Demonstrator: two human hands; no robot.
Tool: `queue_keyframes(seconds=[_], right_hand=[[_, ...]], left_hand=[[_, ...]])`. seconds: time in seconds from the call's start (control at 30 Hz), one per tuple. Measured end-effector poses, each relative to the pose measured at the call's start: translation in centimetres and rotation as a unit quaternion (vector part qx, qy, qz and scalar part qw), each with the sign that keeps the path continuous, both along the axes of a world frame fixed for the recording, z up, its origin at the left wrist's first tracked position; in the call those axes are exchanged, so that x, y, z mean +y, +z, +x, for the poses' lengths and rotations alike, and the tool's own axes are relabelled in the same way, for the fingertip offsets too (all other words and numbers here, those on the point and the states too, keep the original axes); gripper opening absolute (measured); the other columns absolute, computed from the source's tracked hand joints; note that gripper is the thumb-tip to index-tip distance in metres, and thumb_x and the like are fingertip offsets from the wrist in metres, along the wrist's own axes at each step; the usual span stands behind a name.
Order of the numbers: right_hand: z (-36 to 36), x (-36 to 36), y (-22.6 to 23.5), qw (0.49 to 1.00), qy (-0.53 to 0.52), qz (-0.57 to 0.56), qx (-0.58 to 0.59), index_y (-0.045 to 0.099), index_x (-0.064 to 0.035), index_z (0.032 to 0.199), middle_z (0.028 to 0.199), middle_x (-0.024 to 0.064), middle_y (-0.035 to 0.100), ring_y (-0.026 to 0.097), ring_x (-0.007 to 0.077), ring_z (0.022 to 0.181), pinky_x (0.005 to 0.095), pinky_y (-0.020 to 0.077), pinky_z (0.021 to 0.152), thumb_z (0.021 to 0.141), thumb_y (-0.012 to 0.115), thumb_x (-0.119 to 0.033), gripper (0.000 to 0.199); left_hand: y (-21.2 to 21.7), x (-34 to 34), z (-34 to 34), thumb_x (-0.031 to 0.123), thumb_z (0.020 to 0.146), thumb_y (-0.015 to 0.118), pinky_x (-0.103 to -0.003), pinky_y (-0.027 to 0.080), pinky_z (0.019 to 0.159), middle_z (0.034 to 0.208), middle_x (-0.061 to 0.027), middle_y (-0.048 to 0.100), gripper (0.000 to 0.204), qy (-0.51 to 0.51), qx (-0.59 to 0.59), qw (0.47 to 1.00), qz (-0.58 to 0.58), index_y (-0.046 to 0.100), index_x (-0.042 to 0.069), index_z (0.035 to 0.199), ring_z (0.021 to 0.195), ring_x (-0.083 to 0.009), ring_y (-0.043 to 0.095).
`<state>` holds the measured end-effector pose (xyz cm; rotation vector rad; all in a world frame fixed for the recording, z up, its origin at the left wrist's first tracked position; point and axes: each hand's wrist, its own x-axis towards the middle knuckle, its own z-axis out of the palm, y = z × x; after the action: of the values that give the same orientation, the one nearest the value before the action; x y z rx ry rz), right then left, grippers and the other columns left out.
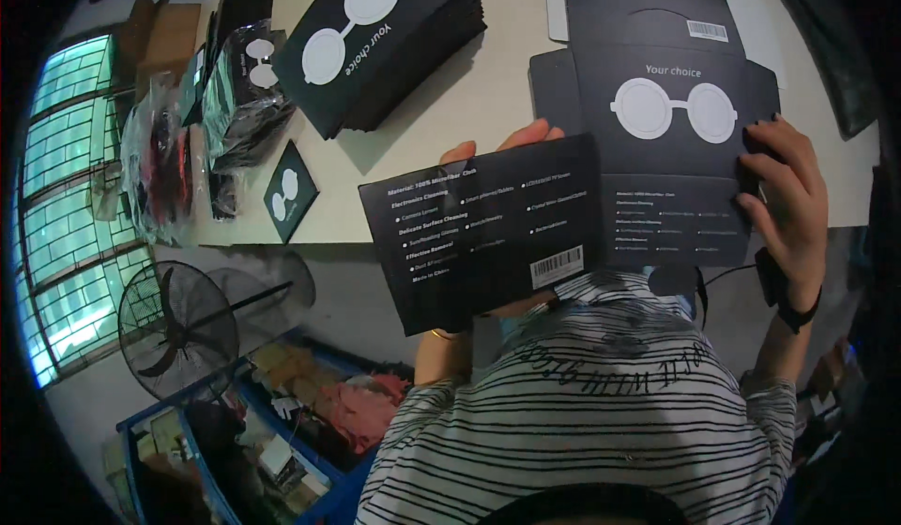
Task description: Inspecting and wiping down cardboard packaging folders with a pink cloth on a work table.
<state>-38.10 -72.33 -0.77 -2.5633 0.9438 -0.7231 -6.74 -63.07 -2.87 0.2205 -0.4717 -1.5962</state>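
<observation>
Nearest, the left hand (497, 154) grips a folded black sleeve (483, 229) over the bench's (469, 93) near edge. The right hand (788, 197) clamps an unfolded flat carton (671, 140) lying there. Far behind, a folded stack (380, 42) waits finished.

place: packing workshop, probably | signs: stacked black card sleeves (394, 42); bagged stock (160, 164); floor fan (178, 328); scrap bin (282, 441)

A flat black card envelope with white print (483, 229) and a white barcode patch sits at the near centre. To its right, a flat black card sleeve (671, 140) carries a white spectacles motif. The far stack of black envelopes (380, 42) repeats it. A black-and-white striped shirt (582, 412) fills the near side.
</observation>
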Motion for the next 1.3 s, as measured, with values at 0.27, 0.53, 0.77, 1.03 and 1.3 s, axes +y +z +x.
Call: queue_keyframes(seconds=[0.27, 0.53, 0.77, 1.03, 1.3], right_hand=[[-0.1, 0.2, -0.1, 1.0, -0.014, 0.011, 0.005, 0.062, -0.0003, 0.101, 0.117, 0.0184, 0.058, 0.052, 0.0378, 0.115, 0.0512, 0.0348, 0.105, 0.067, 0.073, -0.005, 0.036], [0.0, 0.2, 0.0, 1.0, -0.009, 0.005, 0.012, 0.062, 0.0, 0.101, 0.117, 0.0184, 0.058, 0.053, 0.0373, 0.114, 0.0511, 0.0343, 0.106, 0.069, 0.072, -0.007, 0.035], [0.3, 0.4, 0.4, 1.0, -0.017, 0.016, 0.002, 0.061, -0.0002, 0.102, 0.117, 0.0183, 0.058, 0.053, 0.0373, 0.114, 0.0499, 0.0342, 0.106, 0.069, 0.072, -0.007, 0.035], [0.0, 0.6, 0.1, 0.999, -0.029, 0.019, 0.015, 0.061, -0.0003, 0.102, 0.119, 0.0173, 0.058, 0.051, 0.0373, 0.117, 0.0483, 0.034, 0.106, 0.069, 0.07, -0.004, 0.035], [0.0, 0.8, 0.0, 0.999, -0.038, 0.012, 0.02, 0.062, -0.001, 0.104, 0.12, 0.0162, 0.058, 0.05, 0.0369, 0.118, 0.0467, 0.0353, 0.104, 0.07, 0.07, -0.003, 0.035]], left_hand=[[0.0, 0.0, 0.6, 0.052, 0.094, 0.022, -0.047, 0.031, 0.111, 0.143, -0.0264, 0.036, 0.073, -0.049, 0.106, 0.993, 0.032, 0.035, -0.003, 0.14, 0.134, -0.0326, 0.038], [0.9, 0.4, 1.1, 0.051, 0.093, 0.022, -0.045, 0.028, 0.113, 0.144, -0.0256, 0.036, 0.073, -0.066, 0.146, 0.974, 0.162, 0.036, -0.004, 0.139, 0.133, -0.0326, 0.04], [1.1, 1.1, 0.9, 0.051, 0.093, 0.024, -0.047, 0.027, 0.113, 0.144, -0.0274, 0.035, 0.073, 0.014, 0.038, 0.978, 0.202, 0.034, -0.004, 0.14, 0.134, -0.033, 0.039], [1.1, 0.1, 1.2, 0.051, 0.094, 0.024, -0.048, 0.031, 0.111, 0.144, -0.0286, 0.033, 0.073, -0.078, 0.174, 0.966, 0.176, 0.033, -0.006, 0.14, 0.133, -0.0337, 0.039], [0.6, 0.3, 1.1, 0.051, 0.092, 0.034, -0.045, 0.032, 0.111, 0.144, -0.0241, 0.035, 0.07, -0.056, 0.063, 0.993, 0.077, 0.032, 0.002, 0.142, 0.135, -0.0302, 0.037]])
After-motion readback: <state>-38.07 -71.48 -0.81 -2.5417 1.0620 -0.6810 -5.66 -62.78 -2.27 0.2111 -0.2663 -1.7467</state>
